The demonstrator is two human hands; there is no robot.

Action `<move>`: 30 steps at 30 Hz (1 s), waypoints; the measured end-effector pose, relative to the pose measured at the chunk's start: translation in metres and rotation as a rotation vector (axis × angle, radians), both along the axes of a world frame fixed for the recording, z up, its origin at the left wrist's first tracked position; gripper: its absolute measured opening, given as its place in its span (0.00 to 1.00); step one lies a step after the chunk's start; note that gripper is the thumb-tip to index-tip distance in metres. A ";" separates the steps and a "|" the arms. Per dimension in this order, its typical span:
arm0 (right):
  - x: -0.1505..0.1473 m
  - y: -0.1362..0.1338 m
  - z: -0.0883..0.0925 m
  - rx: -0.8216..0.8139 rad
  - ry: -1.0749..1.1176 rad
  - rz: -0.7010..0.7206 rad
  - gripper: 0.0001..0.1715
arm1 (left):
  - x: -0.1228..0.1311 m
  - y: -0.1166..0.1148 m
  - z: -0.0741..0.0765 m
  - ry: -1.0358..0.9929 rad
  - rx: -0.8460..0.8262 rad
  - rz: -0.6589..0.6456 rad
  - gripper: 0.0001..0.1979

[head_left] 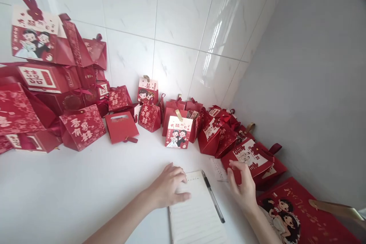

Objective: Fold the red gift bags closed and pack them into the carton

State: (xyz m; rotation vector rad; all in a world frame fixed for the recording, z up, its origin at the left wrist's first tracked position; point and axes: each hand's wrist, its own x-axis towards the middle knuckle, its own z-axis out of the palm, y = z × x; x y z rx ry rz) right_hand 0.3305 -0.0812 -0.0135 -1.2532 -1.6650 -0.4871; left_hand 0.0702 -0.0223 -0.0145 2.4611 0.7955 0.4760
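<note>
My left hand (171, 187) rests at the upper left edge of a lined notebook (197, 213), its fingers bent but apart and holding nothing. A little handwriting shows on the page's top line. A black pen (213, 195) with a clear barrel lies slanted along the notebook's right side. To the right, my right hand (243, 185) is raised beside a red gift box (251, 158) with a white printed panel. Its thumb and fingers stand apart; whether the fingertips touch the box I cannot tell. A small written paper slip (219, 168) lies left of that hand.
Red wedding gift boxes are stacked high at the left (48, 78). More boxes line the tiled wall (177, 19), including a white-fronted box with a cartoon couple (177, 132). A large red bag (309, 213) lies at the lower right. Everything rests on a white table (85, 187).
</note>
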 end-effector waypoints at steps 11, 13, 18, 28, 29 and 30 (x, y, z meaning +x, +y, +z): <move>-0.059 0.054 0.029 -0.113 -0.170 0.181 0.08 | -0.018 0.013 -0.007 -0.003 -0.082 -0.116 0.28; -0.071 0.084 0.041 -0.057 -0.198 0.170 0.10 | -0.017 0.014 -0.007 -0.087 -0.031 -0.016 0.16; -0.093 0.156 0.057 0.041 -0.202 0.168 0.15 | -0.017 0.020 -0.006 -0.222 0.127 0.167 0.07; -0.126 0.126 0.065 0.096 -0.207 0.137 0.15 | -0.022 0.033 -0.006 -0.548 0.413 0.390 0.18; -0.129 0.110 0.067 0.087 -0.204 0.139 0.14 | -0.022 0.032 -0.002 -0.598 0.436 0.426 0.19; -0.131 0.093 0.070 0.081 -0.198 0.145 0.12 | -0.022 0.029 0.003 -0.660 0.465 0.464 0.19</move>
